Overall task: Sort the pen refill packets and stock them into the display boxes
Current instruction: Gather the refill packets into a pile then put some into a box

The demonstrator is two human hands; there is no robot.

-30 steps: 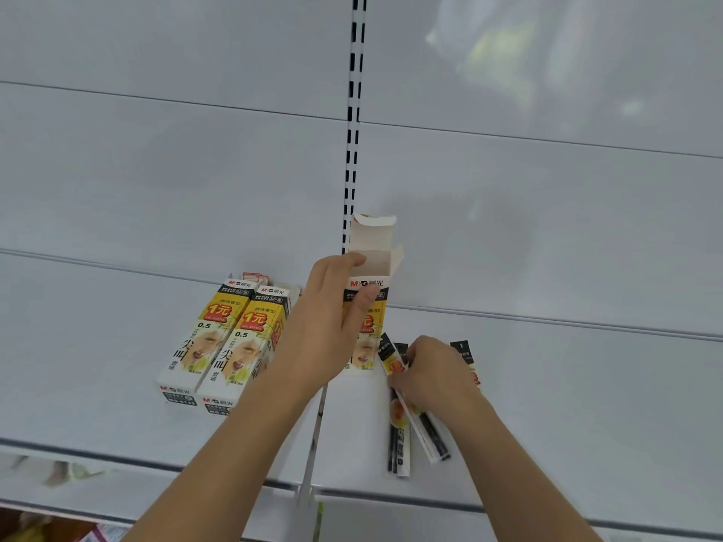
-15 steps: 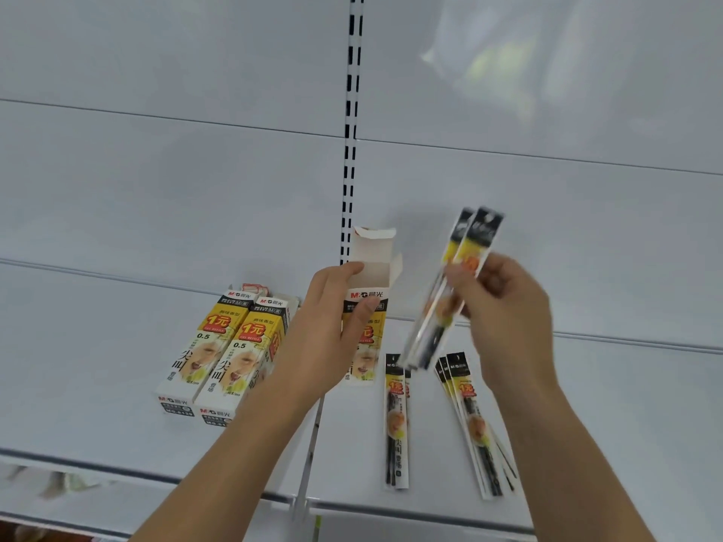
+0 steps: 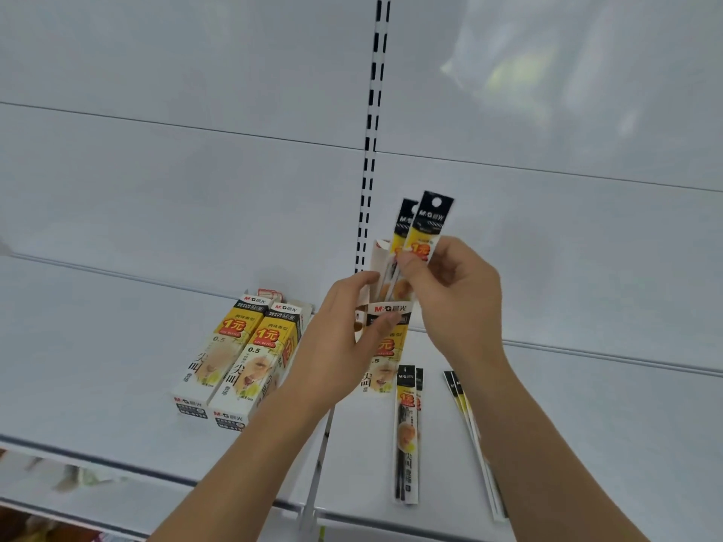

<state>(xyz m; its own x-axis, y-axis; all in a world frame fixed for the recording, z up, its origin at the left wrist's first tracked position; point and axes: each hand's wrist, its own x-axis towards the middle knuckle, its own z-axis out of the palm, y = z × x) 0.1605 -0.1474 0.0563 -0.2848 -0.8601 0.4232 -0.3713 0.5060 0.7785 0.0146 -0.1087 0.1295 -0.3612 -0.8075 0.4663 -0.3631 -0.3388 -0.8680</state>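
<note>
Yellow-and-black refill packets [image 3: 420, 244] now entering the open display box [image 3: 385, 338].
Right hand [image 3: 450, 291] pinches two packets, lifted off the shelf [image 3: 117, 365] a second ago, lower ends inside the mouth. Left hand [image 3: 344, 338] grips the box upright. Loose packets [image 3: 407, 436] remain alongside; two closed boxes [image 3: 234, 354] lie left.

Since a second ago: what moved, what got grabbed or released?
Right hand picked two refill packets off the shelf, raised them and is lowering their ends into the open box. Left hand still holds that box upright. Two closed boxes and remaining packets unchanged.
</note>
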